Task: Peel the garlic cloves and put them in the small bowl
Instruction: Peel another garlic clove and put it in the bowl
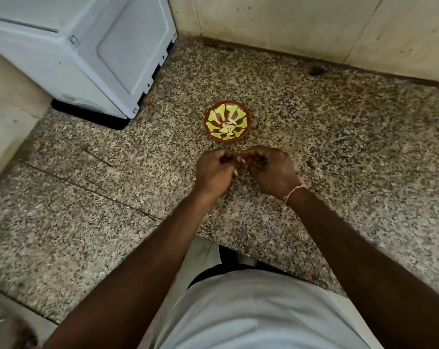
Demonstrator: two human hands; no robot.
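Curled fingers [241,159] hide whatever they pinch; the white appliance [87,46] is cut off top-left.

Soft, even indoor light falls from above, moderately bright and with a slightly warm, yellowish cast. The speckled granite counter [339,152] shows no hard glare, only a dull sheen. A dark shadow pools under the white appliance [87,54] at upper left, and the person's forearms look very dark, their detail lost. Both hands, left hand [212,172] and right hand [270,171], are a little soft with motion blur, so what they hold is hard to make out. The wide-angle lens bends the wall lines and stretches the frame edges; the lower left corner is smeared and out of focus
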